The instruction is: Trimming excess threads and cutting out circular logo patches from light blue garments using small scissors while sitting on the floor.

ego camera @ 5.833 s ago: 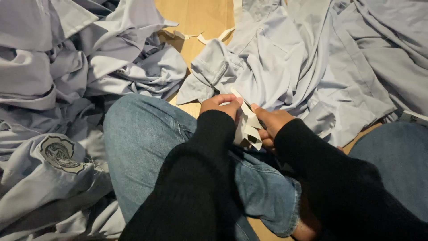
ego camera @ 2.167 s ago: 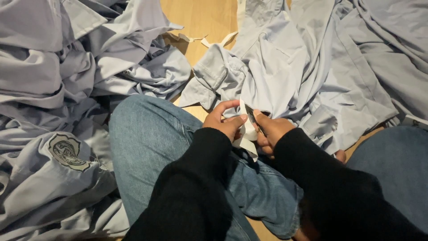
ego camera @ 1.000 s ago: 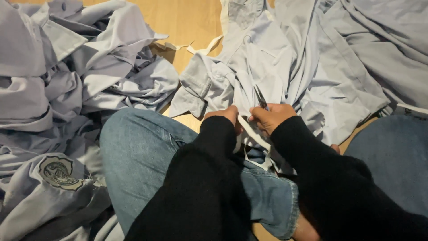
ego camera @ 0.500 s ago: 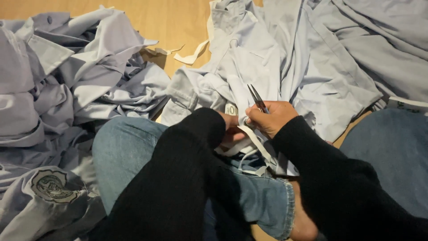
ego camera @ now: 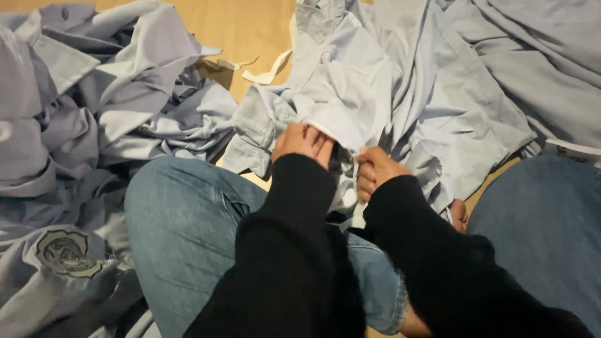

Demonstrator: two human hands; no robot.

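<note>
- While the person sits cross-legged on the wooden floor (ego camera: 250,25), pale blue garments lie heaped all around — a crumpled pile (ego camera: 94,106) from nine to eleven o'clock, flatter spread cloth (ego camera: 501,81) from one to three o'clock — likely so each piece stays within arm's reach.
- Blue-jeaned knees (ego camera: 188,219) fill the lower frame and seem to serve as a lap to work over.
- One light blue garment (ego camera: 338,100) at twelve o'clock is drawn toward the lap, its near edge bunched between both hands.
- At eight o'clock a piece shows a round embroidered badge (ego camera: 66,253).
- Left hand (ego camera: 302,143): grip pressed together on the fabric's fold.
- Right hand (ego camera: 375,172): grip curled tight, pinching the same edge just beside — whether it also holds a tool I cannot tell.
- Thin cream strips (ego camera: 266,72) lie on bare floor at twelve o'clock.
</note>
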